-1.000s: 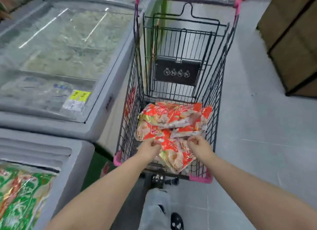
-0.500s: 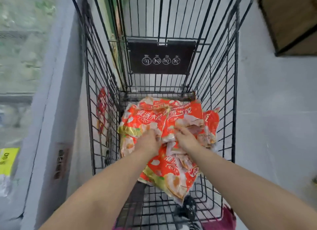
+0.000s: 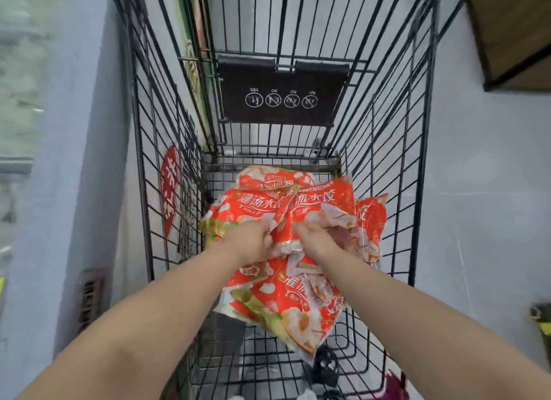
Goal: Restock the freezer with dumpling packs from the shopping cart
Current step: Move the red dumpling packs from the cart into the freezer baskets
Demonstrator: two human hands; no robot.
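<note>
While the freezer (image 3: 68, 161) stands just left of the shopping cart (image 3: 417, 149), the dumpling packs (image 3: 325, 202) lie heaped at the cart's bottom. Both arms reach in: the left hand (image 3: 249, 241) and right hand (image 3: 313, 240) each pinch a pack's edge, probably to lift several across together.

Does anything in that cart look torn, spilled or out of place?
Nothing looks torn or spilled. The dumpling packs lie in a loose, overlapping heap in the shopping cart, some crumpled and tilted, which is ordinary for bagged frozen food. The left hand and right hand are gripping packs in the middle of the heap.
</note>
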